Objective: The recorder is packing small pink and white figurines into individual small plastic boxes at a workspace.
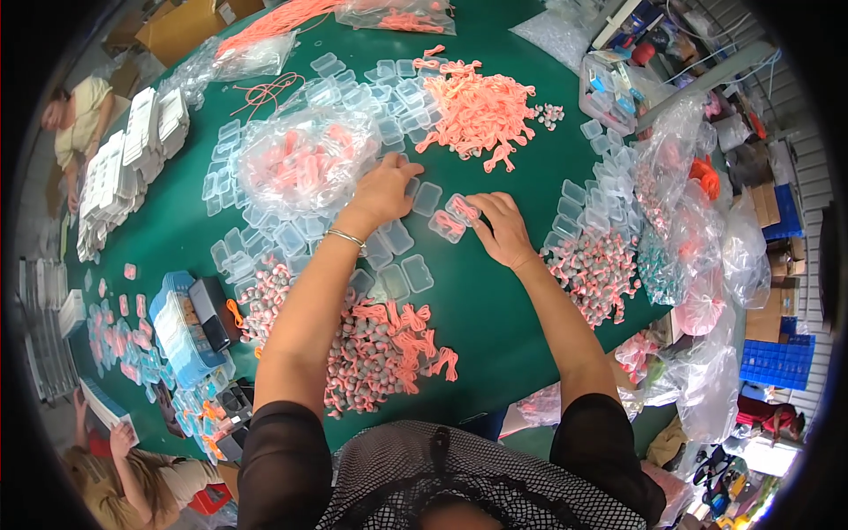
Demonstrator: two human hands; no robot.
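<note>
Green tabletop (495, 353) spreads under the whole job, with cardboard boxes (181, 35) at the far left edge, bagged stock hanging along the right side, and two other people near the left rim, an upper co-worker (84, 119) and a lower co-worker (132, 481). Near the middle of the table, the right hand (503, 234) has its thumb and fingers closed on the edge of a small clear case (462, 209) with coral cord inside; another coral-filled piece lies against it on the left, and whether that is a second case or its other half I cannot tell. The left hand (384, 193) reaches over the clear empties, fingers bent by an empty case (427, 199); whether they grip one is hidden. By the look of it, part of the work is done, since a clear bag (265, 172) bulges with coral-filled cases, but plenty seems left: a heap of coral cord bundles (481, 110), grey-and-pink piles (596, 274) and many cases with nothing in them. Taken together, the two filled pieces run aslant from lower left to upper right, the upper end pointing toward the right fingertips; each one's own long axis is too small to judge
</note>
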